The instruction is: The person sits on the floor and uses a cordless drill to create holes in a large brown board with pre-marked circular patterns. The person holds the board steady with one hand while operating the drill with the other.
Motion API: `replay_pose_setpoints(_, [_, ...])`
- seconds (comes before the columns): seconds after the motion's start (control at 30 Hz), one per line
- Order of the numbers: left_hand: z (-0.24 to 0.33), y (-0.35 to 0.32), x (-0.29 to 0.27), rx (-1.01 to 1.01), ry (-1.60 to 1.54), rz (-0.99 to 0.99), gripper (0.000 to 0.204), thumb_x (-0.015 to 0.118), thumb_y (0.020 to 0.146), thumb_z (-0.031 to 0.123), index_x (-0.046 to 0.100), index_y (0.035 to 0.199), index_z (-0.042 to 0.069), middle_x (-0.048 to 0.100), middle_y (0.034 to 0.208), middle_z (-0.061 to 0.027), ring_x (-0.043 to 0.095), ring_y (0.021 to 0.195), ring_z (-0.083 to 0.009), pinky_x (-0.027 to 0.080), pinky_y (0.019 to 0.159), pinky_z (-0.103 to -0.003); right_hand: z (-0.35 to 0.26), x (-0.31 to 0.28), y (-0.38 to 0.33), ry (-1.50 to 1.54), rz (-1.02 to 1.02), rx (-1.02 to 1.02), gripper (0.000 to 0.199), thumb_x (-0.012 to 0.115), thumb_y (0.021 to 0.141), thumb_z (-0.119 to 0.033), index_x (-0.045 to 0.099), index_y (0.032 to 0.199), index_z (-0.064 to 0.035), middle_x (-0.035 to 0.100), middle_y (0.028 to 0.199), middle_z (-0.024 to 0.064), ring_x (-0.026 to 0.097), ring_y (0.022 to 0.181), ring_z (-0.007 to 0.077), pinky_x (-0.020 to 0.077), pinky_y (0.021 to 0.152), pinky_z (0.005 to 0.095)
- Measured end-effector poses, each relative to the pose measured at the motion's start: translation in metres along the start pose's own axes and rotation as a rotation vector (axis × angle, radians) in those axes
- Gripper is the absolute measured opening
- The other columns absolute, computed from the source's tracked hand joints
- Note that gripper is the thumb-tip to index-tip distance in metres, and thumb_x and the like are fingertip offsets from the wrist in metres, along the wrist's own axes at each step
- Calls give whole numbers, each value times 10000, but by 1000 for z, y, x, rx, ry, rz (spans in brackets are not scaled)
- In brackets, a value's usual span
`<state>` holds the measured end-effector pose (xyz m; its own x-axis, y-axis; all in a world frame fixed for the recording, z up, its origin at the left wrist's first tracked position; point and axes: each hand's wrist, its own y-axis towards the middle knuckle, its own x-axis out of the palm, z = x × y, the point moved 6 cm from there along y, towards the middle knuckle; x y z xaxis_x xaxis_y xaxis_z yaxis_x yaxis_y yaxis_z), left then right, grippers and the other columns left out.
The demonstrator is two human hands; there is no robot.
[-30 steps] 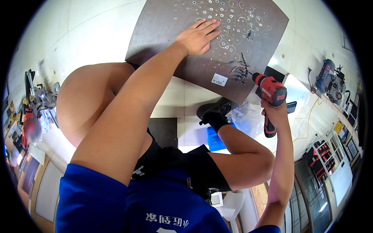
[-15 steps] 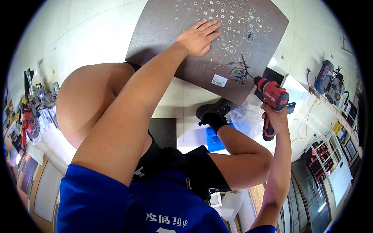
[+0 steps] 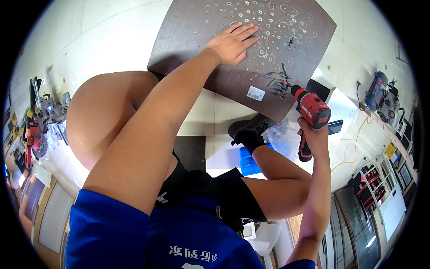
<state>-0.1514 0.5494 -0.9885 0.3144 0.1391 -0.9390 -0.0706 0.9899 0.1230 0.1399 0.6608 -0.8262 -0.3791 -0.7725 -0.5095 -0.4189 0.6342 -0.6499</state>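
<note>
My left hand (image 3: 230, 44) lies flat with its fingers stretched out on a brown wood-grain board (image 3: 188, 45). Many drilled holes and scored circles mark the board's far right part. In my right hand (image 3: 315, 136) is a red and black cordless drill (image 3: 310, 107), gripped by its handle. Its chuck points far and left, over the board's right edge, close to a cluster of small drill bits (image 3: 281, 84) lying on the board. Whether the drill's tip touches one of them I cannot tell. A white label (image 3: 255, 93) is stuck on the board near the bits.
My shoe (image 3: 249, 127) stands under the board's near edge, with a blue case (image 3: 249, 161) and clear plastic beside it. A dark phone (image 3: 335, 127) lies right of the drill. Power tools (image 3: 380, 92) stand far right, a red saw (image 3: 35, 139) far left. A yellow cord (image 3: 357, 145) crosses the floor.
My right hand has shifted slightly left with the drill, bringing its chuck nearer the drill bits. The left hand stays flat on the board; the whole view has shifted a little.
</note>
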Motion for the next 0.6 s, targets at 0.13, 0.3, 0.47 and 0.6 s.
replay_pose_setpoints(0.13, [0, 0, 0, 1, 2, 9, 570, 546, 925, 210, 535, 1479, 81, 378, 1656, -106, 285, 1567, -242, 241, 1291, -464, 0, -3, 1, 27, 10, -5, 235, 725, 863, -66, 648, 1070, 14, 678, 841, 61, 670, 606, 154, 543, 567, 304])
replay_pose_setpoints(0.3, [0, 0, 0, -2, 7, 11, 566, 544, 925, 208, 539, 1476, 81, 382, 1654, -103, 291, 1564, -241, 241, 1291, -460, -5, 1, 5, 5, 4, -12, 242, 718, 861, -64, 646, 1078, 14, 670, 843, 55, 664, 602, 145, 535, 561, 301])
replay_pose_setpoints(0.47, [1, 0, -1, -5, 15, 6, 562, 544, 929, 213, 541, 1475, 81, 384, 1653, -103, 297, 1562, -243, 242, 1291, -460, -6, 1, 5, -7, 2, 6, 237, 709, 859, -60, 651, 1078, 13, 671, 845, 53, 658, 599, 138, 532, 560, 292])
replay_pose_setpoints(0.6, [0, 0, -1, 2, 17, -2, 569, 545, 929, 216, 536, 1481, 82, 380, 1656, -103, 292, 1564, -240, 242, 1291, -461, -6, 0, 3, -21, -14, 15, 229, 707, 863, -57, 655, 1075, 13, 670, 843, 51, 656, 598, 138, 530, 561, 290])
